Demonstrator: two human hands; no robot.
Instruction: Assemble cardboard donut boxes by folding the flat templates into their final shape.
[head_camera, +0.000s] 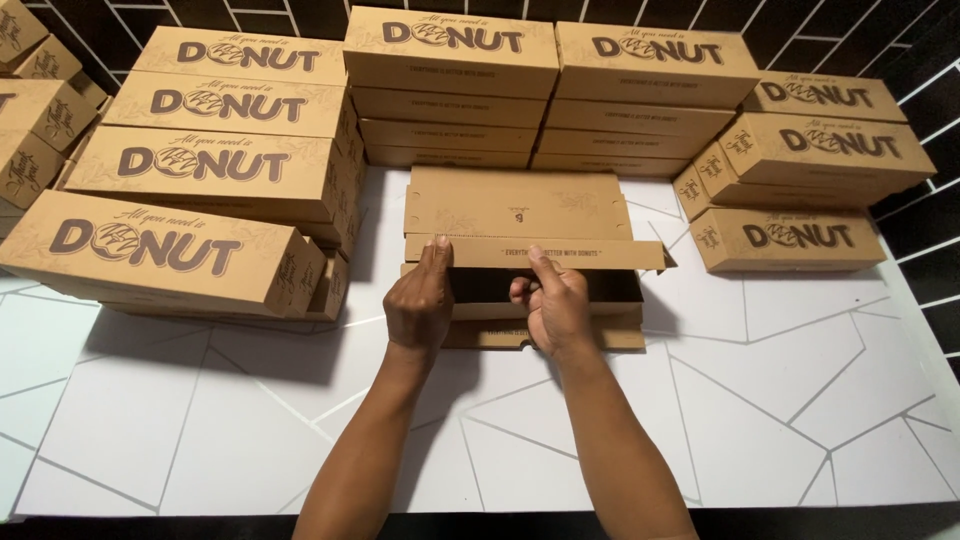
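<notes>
Head view. A partly folded brown cardboard box (520, 250) lies on the white table (780, 400), near the middle of the far edge, with its lid panel laid open away from the person. The long front wall flap (540, 253) stands up across the box, above the dark interior.

The left hand (420, 300) rests on the left part of this flap, fingers pressed flat over its top edge; it grips the flap lightly and is not clenched. The right hand (555, 305) holds the same flap just right of centre, thumb raised against the flap face and the other fingers curled under, inside the box. Both hands are thus engaged on the flap, close beside each other.

Stacks of finished boxes (190, 165) occupy the far left corner, further stacks (550, 90) line the far edge, and a smaller group (800, 190) sits at the far right.

Judged procedure for this fold: keep the flap straight along its crease, press evenly with both hands, and spread them slightly wider so the long wall does not bow. Hold the base against the table while turning the flap inward. Whether the end tabs are already seated cannot be told from this view.
</notes>
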